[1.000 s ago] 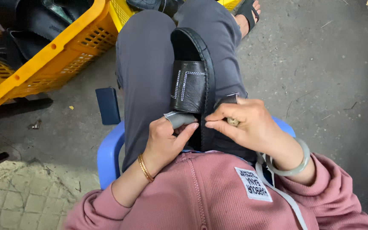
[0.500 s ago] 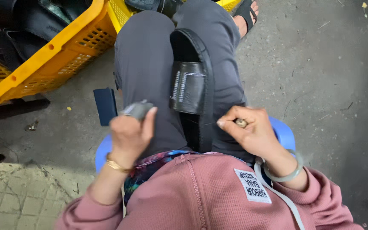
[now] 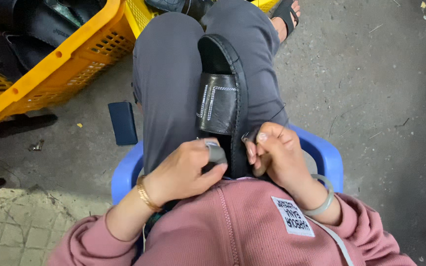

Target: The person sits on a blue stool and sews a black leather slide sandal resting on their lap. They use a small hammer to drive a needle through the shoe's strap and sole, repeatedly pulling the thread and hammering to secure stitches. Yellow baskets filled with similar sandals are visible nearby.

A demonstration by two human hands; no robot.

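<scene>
The black slide sandal [image 3: 223, 103] lies sole-down along your lap, wedged between your thighs, heel end toward you. Your right hand [image 3: 277, 155] is pinched shut at its heel-side rim, where a dark thread [image 3: 276, 114] runs up over your trouser leg; whether a needle sits in that pinch I cannot tell. Your left hand [image 3: 186, 172] is closed on a small grey tool [image 3: 215, 151] pressed against the sandal. Judging by this, keep your knees tight so the sole stays put, and draw the thread straight.
</scene>
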